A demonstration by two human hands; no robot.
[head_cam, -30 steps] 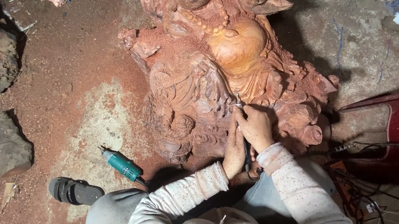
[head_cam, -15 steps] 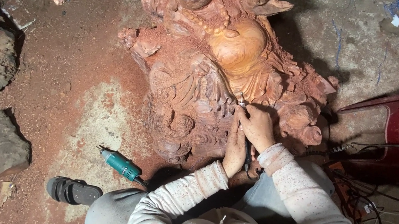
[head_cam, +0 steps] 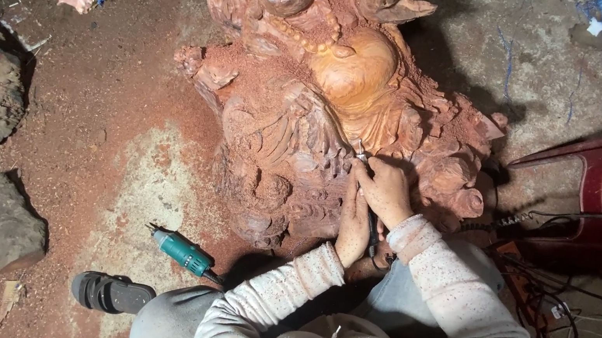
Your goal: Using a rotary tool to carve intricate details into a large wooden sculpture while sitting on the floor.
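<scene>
Right hand (head_cam: 385,193) grip closed on rotary tool (head_cam: 361,151), tip against wooden carving (head_cam: 308,115); left hand (head_cam: 352,227) bracing alongside.

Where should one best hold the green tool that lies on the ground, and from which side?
Probably around the green barrel of the green rotary tool, from above. It lies flat on the dusty ground, apart from the hands, with its thin bit pointing up-left and its cord trailing right.

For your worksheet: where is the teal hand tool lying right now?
In the head view, the teal hand tool lies on the dusty floor lower left of the wooden carving, just above the black sandal.
</scene>
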